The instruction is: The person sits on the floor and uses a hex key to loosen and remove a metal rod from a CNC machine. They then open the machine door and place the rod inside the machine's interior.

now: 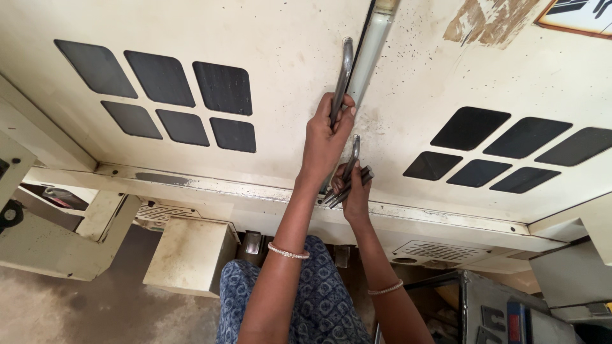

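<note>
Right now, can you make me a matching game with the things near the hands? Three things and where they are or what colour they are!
Things:
1. door handle
2. metal rods
3. bangle

Descriptions:
A. around the left wrist
B. dark bundle held in the right hand
C. silver bar gripped by the left hand

Pairs: 1-C, 2-B, 3-A

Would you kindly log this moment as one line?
left hand: gripping door handle | right hand: holding dark metal rods | cream machine door: shut
</note>
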